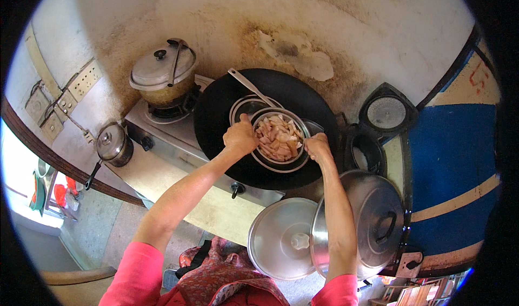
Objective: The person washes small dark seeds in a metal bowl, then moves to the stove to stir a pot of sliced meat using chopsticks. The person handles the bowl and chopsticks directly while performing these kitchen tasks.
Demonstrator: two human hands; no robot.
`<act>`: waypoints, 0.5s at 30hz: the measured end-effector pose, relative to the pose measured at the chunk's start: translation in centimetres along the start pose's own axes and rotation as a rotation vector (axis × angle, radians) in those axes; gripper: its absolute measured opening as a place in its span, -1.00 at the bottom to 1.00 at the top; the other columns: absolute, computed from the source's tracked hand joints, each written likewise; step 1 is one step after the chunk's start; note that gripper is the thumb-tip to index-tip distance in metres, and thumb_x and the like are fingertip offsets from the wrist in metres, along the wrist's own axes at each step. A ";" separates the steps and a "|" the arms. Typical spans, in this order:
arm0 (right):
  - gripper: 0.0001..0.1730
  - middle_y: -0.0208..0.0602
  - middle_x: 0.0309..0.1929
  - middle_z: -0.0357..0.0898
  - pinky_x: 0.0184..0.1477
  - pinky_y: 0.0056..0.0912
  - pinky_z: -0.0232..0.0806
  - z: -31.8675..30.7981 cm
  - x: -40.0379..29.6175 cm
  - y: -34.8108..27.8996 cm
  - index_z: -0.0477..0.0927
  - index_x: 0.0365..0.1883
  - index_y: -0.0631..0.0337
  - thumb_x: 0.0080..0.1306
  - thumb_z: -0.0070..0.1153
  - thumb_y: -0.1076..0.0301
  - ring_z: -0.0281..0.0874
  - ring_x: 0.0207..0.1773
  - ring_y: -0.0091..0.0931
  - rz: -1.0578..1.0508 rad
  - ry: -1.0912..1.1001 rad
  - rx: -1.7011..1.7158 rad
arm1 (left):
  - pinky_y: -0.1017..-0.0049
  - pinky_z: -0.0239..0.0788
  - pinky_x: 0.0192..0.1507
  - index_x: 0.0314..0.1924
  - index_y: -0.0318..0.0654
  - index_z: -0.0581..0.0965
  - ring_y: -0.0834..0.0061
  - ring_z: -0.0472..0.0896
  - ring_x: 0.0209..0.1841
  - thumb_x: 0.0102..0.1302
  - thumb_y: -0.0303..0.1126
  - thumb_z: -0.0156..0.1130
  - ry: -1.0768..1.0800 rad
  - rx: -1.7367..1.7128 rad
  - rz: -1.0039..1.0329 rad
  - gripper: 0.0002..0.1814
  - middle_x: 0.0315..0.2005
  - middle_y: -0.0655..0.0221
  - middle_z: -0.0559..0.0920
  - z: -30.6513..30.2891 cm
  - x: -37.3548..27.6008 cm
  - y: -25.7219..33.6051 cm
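Both my hands grip the rim of a metal bowl (pixel 268 112) filled with pale sliced food (pixel 279 137), which looks like meat. My left hand (pixel 241 136) holds its left side, thumb raised on the rim. On the opposite side my right hand (pixel 318 147) has its fingers closed at the edge. Below is a large black wok (pixel 219 103) on the gas stove (pixel 190 145). Another metal dish (pixel 240 110) shows in the wok behind the left hand, and a further rim (pixel 279 170) shows beneath the bowl. A metal spatula's handle (pixel 249 86) leans over the wok's far edge.
A lidded pot (pixel 164 78) with a ladle (pixel 174 64) across its lid stands on the left burner. A small lidded saucepan (pixel 115 145) sits at the counter's left end. Two large metal lids (pixel 279 233) (pixel 365 220) lie near my right forearm. Black stands (pixel 367 151) are right of the wok.
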State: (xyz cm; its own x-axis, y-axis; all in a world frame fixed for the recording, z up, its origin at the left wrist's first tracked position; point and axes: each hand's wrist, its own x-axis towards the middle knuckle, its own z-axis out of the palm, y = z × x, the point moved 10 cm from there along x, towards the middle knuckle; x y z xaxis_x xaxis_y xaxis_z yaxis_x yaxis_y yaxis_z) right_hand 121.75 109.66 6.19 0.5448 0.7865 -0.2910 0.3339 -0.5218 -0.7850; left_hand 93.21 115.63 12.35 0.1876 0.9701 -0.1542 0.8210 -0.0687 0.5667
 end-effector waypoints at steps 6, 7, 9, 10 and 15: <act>-0.77 -0.21 -0.73 0.47 -0.61 -0.31 0.25 0.0 -0.2 0.0 0.50 -0.76 0.37 0.05 0.07 0.48 0.46 -0.69 -0.42 0.003 0.010 -0.014 | 0.13 0.48 0.00 0.11 -0.24 0.35 -0.01 0.63 -0.02 0.08 -0.31 0.37 0.037 -0.025 0.073 -0.40 -0.12 -0.05 0.65 1.4 1.1 0.1; -0.77 -0.20 -0.73 0.47 -0.61 -0.31 0.26 0.0 -0.2 -0.1 0.50 -0.76 0.37 0.04 0.08 0.47 0.46 -0.68 -0.42 0.004 0.008 -0.047 | 0.11 0.48 -0.02 0.08 -0.25 0.37 -0.03 0.63 -0.03 0.08 -0.29 0.37 0.040 -0.039 0.080 -0.42 -0.13 -0.04 0.64 1.5 1.4 0.0; -0.78 -0.21 -0.73 0.48 -0.61 -0.31 0.24 0.1 -0.1 0.0 0.51 -0.76 0.37 0.04 0.08 0.47 0.46 -0.68 -0.42 0.002 0.001 -0.055 | 0.11 0.48 -0.03 0.06 -0.27 0.39 -0.01 0.63 -0.03 0.08 -0.27 0.38 0.055 -0.084 0.061 -0.43 -0.13 -0.02 0.64 1.6 1.6 -0.8; -0.78 -0.21 -0.73 0.48 -0.61 -0.32 0.24 -0.2 0.0 -0.2 0.52 -0.76 0.37 0.03 0.09 0.47 0.46 -0.68 -0.43 -0.013 0.024 -0.105 | 0.13 0.48 -0.02 0.07 -0.29 0.40 0.01 0.63 -0.03 0.07 -0.28 0.39 0.069 -0.117 0.038 -0.42 -0.13 -0.01 0.65 1.6 1.9 -1.1; -0.69 -0.30 -0.76 0.42 -0.69 -0.34 0.10 0.3 0.5 0.1 0.49 -0.76 0.35 0.13 0.14 0.40 0.35 -0.74 -0.49 -0.024 -0.041 -0.008 | 0.24 0.54 -0.10 0.04 -0.30 0.54 0.12 0.72 -0.26 0.11 -0.08 0.42 -0.131 -0.399 -0.113 -0.41 -0.20 -0.04 0.68 3.4 2.8 -2.9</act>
State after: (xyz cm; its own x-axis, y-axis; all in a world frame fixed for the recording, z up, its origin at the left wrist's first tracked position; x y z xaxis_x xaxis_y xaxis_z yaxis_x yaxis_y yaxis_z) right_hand 121.80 110.08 5.85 0.5046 0.8115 -0.2949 0.3522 -0.5053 -0.7878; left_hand 93.23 117.78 7.54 0.1960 0.9269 -0.3201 0.5724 0.1570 0.8048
